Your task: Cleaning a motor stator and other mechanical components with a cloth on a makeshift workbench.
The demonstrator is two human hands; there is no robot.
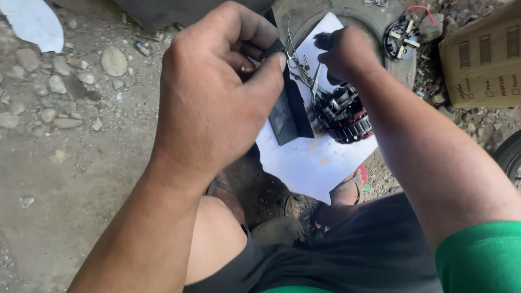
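My left hand (217, 92) is raised close to the camera and pinches a dark flat strip (290, 111) between thumb and fingers. My right hand (347, 51) is closed around a thin metal tool (316, 81) whose tip points down at a round black motor part with copper windings (344, 116). That part rests on a white sheet (309, 160) spread on the ground. Thin bent wires (293, 54) lie between the two hands.
A second round electrical part with a red wire (401, 35) lies at the top right. A cardboard box (483, 57) stands at the right edge. Stones and gravel (65, 70) cover the dirt ground on the left. My sandalled feet (347, 192) and dark shorts (347, 255) fill the bottom.
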